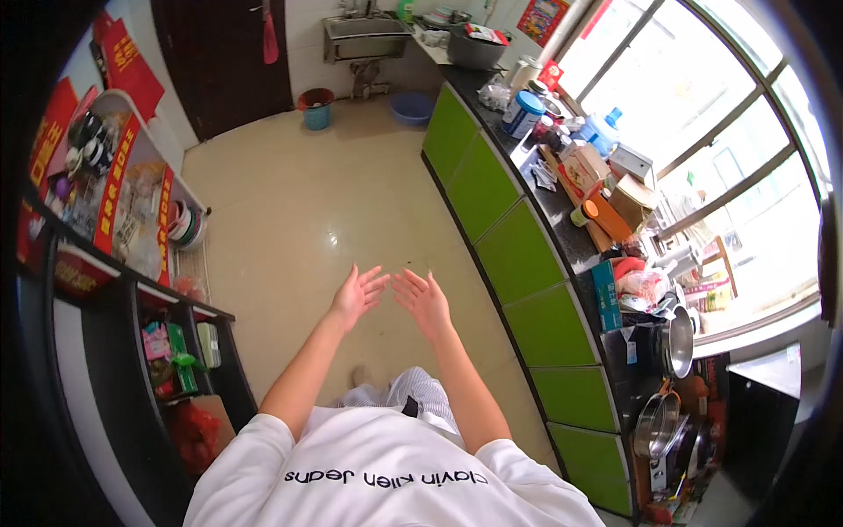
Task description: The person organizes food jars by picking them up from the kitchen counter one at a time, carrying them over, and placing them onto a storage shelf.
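Observation:
My left hand (358, 297) and my right hand (421, 301) are held out in front of my body, above the pale tiled floor (263, 211). Both are empty, with fingers spread and fingertips pointing toward each other. A small gap separates the fingertips, and neither hand touches anything. Below them show my white shirt (386, 448) with dark lettering and my striped trousers (421, 391).
On the right runs a green-fronted counter (505, 235) crowded with boxes, bottles and pans. Shelves (132, 351) with packages stand at the left. Farther back are a dark door (219, 66), a sink (364, 28), a bucket (317, 114) and a blue basin (412, 108).

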The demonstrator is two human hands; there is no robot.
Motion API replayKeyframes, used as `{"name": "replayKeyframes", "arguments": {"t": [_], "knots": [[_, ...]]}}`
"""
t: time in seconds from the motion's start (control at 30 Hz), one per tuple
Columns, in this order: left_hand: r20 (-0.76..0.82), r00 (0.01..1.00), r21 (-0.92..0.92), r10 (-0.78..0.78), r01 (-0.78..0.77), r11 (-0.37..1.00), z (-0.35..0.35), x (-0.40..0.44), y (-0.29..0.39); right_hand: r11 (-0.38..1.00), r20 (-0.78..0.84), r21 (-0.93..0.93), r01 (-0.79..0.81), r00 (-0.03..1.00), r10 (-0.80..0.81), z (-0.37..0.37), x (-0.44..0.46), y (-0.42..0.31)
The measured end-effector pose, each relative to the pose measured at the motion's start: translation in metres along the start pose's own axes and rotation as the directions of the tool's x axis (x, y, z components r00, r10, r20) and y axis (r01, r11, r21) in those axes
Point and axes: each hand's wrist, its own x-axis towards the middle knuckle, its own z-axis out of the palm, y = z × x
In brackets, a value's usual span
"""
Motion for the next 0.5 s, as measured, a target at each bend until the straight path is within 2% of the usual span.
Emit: {"name": "replayKeyframes", "arguments": {"t": [0.17,0.23,0.27,0.37,0.5], "knots": [[0.017,0.997,0.027,-0.073,0.072,0.997,0.002,0.032,0.002,0.998,-0.138,-0.061,0.018,0.990,-0.027,-0.007,0.010,-0.013],[0.027,0.998,-0.009,-0.052,0.052,0.999,-0.001,0.053,0.013,0.997,-0.133,-0.066,0.035,0.990,-0.043,-0.007,0.029,-0.019],[0.022,0.998,-0.036,-0.058,0.058,0.998,-0.002,0.055,0.011,0.998,-0.141,-0.062,0.026,0.989,-0.034,-0.008,0.030,-0.016],[0.027,0.996,-0.324,-0.080,0.084,0.942,0.006,0.074,0.012,0.997,-0.150,-0.026,0.072,0.986,-0.075,-0.019,0.047,-0.018],[0.049,0.997,-0.348,-0.053,0.067,0.935,0.010,0.113,0.028,0.995,-0.154,-0.041,0.094,0.983,-0.099,-0.029,0.080,-0.045]]}}
